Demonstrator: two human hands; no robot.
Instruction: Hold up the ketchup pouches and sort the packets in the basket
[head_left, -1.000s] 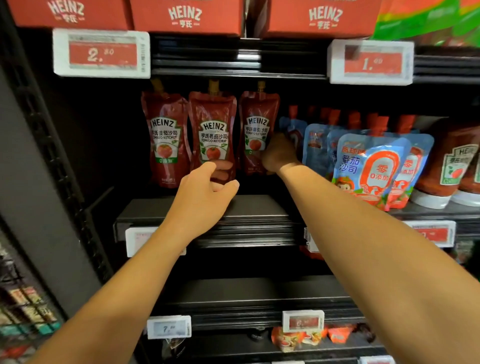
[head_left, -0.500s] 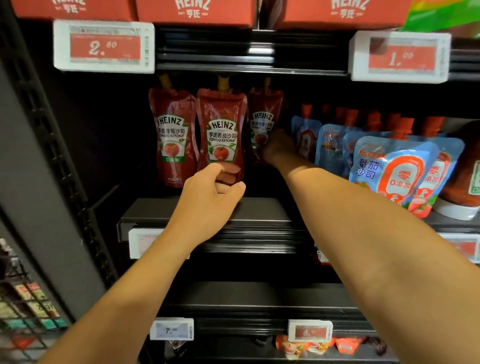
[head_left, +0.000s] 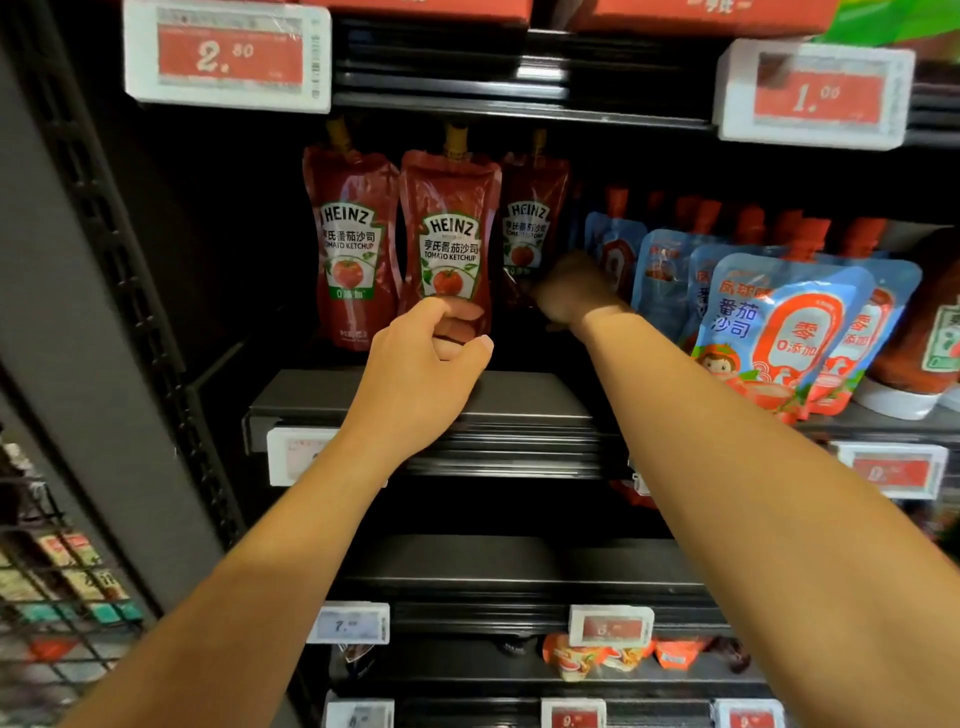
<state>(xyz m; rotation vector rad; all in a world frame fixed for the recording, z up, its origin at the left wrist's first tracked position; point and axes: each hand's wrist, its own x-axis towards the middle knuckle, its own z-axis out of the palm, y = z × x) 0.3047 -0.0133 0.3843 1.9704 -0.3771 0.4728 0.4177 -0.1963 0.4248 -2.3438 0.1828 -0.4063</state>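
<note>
1. While both bare arms stretch up to a dark store shelf, the left hand grips the bottom of the middle Heinz pouch, with curled fingers across its lower front and the thumb tip just below its bottom edge.
2. That middle Heinz pouch stands upright at the front of the shelf, its yellow spout close under the shelf above, between two like pouches.
3. Just to its left stands the left Heinz pouch, upright and touched by neither hand.
4. Set further back and partly hidden behind the middle one is the right Heinz pouch, in shadow.
5. Reaching deep into the shelf, the right hand lies against the lower part of the right Heinz pouch; the hand is blurred and dark, so I cannot tell whether its fingers close on the pouch or only touch it.
6. Right of that hand a row of blue sauce pouches with orange caps leans forward along the shelf, and red squeeze bottles stand on their white caps at the far right.
7. Above, two price tags are clipped to the upper shelf edge: one reading 2.80 at the left, one reading 1.00 at the right.
8. Lower shelves carry more price tags and small orange sachets.
9. At the lower left a wire rack holds blurred packets.
</note>
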